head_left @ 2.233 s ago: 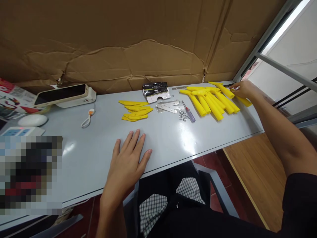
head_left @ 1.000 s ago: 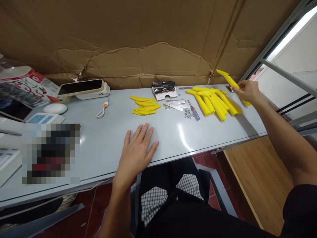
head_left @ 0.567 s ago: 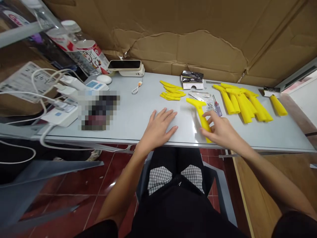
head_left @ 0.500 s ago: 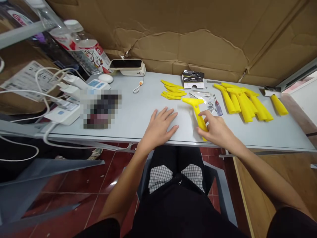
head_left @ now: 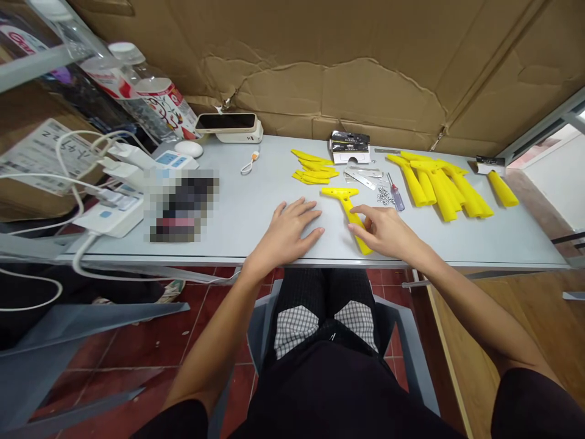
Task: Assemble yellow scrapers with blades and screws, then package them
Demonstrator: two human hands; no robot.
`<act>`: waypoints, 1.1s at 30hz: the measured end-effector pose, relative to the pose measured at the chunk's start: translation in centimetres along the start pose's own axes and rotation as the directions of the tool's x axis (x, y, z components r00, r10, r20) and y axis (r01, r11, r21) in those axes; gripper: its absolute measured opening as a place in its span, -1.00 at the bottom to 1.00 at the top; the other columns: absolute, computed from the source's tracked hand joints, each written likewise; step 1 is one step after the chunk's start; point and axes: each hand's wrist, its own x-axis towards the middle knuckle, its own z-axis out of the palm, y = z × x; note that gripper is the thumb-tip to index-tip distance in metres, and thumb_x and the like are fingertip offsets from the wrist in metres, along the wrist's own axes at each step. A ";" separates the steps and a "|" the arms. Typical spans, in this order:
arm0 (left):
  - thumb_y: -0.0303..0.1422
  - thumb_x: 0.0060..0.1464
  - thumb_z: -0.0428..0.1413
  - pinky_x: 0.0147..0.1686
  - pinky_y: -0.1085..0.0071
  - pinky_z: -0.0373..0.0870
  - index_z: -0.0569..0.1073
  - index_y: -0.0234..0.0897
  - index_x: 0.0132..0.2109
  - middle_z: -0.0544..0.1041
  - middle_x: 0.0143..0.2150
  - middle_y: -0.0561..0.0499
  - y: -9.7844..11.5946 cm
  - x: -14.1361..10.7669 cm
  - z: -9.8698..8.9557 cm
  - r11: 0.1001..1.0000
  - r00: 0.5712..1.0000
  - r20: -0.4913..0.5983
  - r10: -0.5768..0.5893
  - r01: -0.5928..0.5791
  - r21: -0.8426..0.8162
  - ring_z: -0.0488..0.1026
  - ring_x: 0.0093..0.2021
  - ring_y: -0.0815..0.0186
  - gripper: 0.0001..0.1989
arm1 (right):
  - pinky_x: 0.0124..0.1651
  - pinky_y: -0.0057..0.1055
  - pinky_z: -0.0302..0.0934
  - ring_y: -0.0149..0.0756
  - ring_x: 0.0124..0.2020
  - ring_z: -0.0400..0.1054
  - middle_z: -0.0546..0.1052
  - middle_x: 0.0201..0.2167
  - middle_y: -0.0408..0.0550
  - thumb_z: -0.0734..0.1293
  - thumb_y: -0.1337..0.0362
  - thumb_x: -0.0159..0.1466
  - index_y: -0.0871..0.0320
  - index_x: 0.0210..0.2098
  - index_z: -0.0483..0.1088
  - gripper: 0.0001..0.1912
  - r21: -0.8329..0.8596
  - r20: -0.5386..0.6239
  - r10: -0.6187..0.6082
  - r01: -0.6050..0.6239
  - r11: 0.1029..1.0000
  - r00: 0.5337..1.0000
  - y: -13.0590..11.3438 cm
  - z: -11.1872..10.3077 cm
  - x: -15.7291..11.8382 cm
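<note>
My left hand [head_left: 292,231] lies flat on the table, fingers spread, holding nothing. At the right, my right hand [head_left: 384,231] has its thumb and index finger against the grip of a yellow T-shaped scraper handle [head_left: 350,213]. That handle lies on the table near the front edge, its crosspiece pointing away from me. Beyond it are flat metal blades [head_left: 363,177], a heap of small screws [head_left: 384,196] and a screwdriver [head_left: 397,194] with a clear purplish grip. Several thin yellow strips [head_left: 315,174] are stacked behind the space between my hands.
Several yellow scraper handles [head_left: 441,189] are piled to the right, with a single one [head_left: 503,189] farther right. Black-and-white packets [head_left: 350,147] stand at the back. Leftward are a phone [head_left: 227,122] on a white box, a mouse [head_left: 189,149], power strips [head_left: 112,213] and bottles [head_left: 167,103].
The yellow scraper handle has shifted slightly left and toward me with my right hand. My left hand stays flat on the table. The whole view has moved a little.
</note>
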 end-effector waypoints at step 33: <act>-0.14 0.27 0.19 -0.30 0.25 0.30 0.69 -0.24 0.04 0.41 -0.55 0.11 -3.3 9.2 -1.1 0.998 0.991 -0.129 -0.041 0.034 -0.054 0.40 -0.47 0.20 -0.64 | -0.20 -0.09 0.28 0.11 -0.20 0.53 0.68 -0.29 0.14 0.39 0.05 0.40 0.09 -0.10 0.71 -0.68 -0.445 -0.075 0.089 -0.113 0.888 0.993 7.9 -3.7 10.3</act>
